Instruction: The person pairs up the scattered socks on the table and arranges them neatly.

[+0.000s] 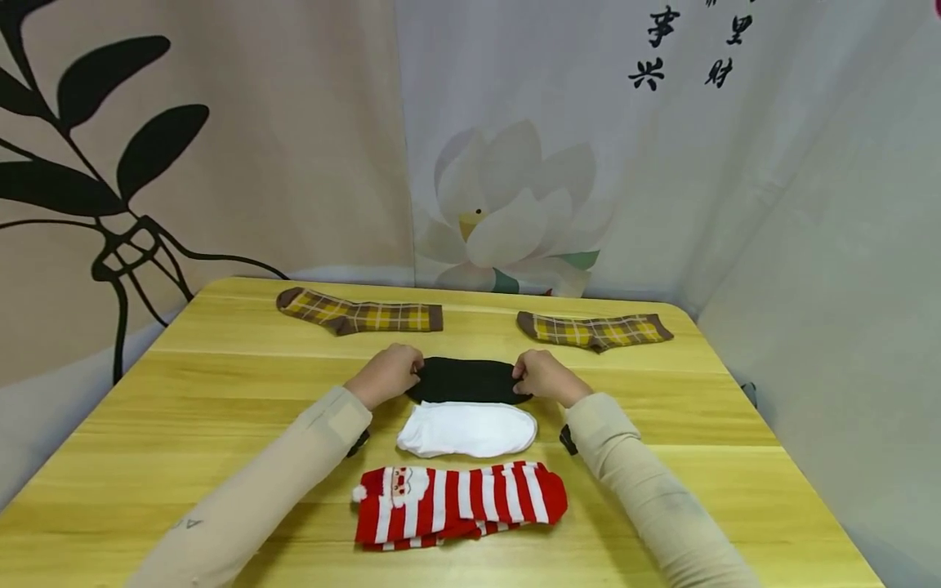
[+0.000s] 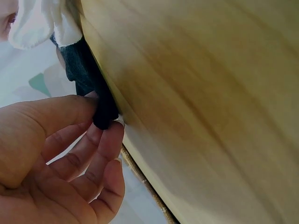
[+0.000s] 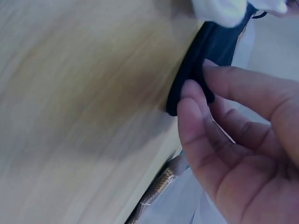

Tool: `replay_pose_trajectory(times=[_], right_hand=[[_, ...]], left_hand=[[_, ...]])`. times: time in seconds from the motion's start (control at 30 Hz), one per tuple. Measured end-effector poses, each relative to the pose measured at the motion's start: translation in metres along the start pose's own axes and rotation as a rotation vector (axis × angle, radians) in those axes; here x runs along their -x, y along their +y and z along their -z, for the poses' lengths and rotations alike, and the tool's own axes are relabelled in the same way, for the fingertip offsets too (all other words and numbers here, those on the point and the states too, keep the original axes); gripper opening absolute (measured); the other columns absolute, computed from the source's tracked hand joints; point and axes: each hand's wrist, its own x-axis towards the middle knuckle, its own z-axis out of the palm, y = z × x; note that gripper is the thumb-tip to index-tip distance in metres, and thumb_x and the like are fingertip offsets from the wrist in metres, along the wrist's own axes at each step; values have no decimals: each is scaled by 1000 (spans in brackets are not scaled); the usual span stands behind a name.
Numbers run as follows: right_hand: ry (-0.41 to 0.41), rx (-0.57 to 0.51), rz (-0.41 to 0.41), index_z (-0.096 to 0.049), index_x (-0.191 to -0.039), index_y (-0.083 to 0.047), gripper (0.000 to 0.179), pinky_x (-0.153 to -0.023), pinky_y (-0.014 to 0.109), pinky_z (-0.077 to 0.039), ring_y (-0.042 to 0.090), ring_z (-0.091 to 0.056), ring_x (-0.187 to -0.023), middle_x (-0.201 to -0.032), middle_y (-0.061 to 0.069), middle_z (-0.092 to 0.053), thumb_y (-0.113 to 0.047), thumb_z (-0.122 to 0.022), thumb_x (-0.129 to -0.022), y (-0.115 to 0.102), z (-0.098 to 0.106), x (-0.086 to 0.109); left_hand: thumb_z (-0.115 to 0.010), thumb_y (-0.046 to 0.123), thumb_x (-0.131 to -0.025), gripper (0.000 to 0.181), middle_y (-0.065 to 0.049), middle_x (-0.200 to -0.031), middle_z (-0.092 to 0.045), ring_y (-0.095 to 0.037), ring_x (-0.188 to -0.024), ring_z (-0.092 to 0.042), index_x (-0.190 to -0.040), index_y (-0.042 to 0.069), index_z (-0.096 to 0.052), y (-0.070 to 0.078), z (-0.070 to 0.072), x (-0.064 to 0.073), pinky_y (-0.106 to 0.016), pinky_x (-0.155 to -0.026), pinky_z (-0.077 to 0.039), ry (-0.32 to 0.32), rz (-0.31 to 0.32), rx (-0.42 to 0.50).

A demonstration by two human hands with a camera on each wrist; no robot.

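Note:
A black sock [image 1: 469, 381] lies flat across the middle of the table, held at both ends. My left hand [image 1: 388, 374] pinches its left end between thumb and fingers; the left wrist view shows the dark cloth [image 2: 106, 109] at the fingertips. At the other end my right hand [image 1: 547, 377] pinches the sock's toe side, and in the right wrist view the black edge [image 3: 187, 79] sits between thumb and fingers. Just nearer to me lies a white sock [image 1: 468, 429]. Nearest of all is a red-and-white striped pair of socks [image 1: 463, 502] with a Santa face.
Two brown-and-yellow plaid socks lie apart near the far edge, one plaid sock [image 1: 367, 316] at left and another plaid sock [image 1: 597, 331] at right. The wooden table [image 1: 184, 392] ends at a printed curtain [image 1: 309, 163] behind it.

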Motion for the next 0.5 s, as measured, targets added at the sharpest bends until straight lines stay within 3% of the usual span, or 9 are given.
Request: replay_pose_trajectory(times=[0.27, 0.5], right_hand=[[-4, -3, -13, -66, -97, -3, 15, -69, 28, -47, 15, -53, -72, -88, 8, -64, -8, -73, -84, -2, -8, 3], [-54, -13, -17, -67, -98, -4, 14, -68, 28, -46, 16, -55, -72, -90, 8, -65, -9, -71, -85, -1, 7, -1]], left_hand=[[-66, 5, -89, 19, -14, -103, -68, -24, -92, -64, -107, -1, -68, -6, -6, 2, -39, -81, -53, -11, 9, 31], [-63, 9, -92, 23, -14, -105, -68, -22, -87, -63, -112, -1, -66, -5, 0, -3, -38, -79, -52, -33, 2, 22]])
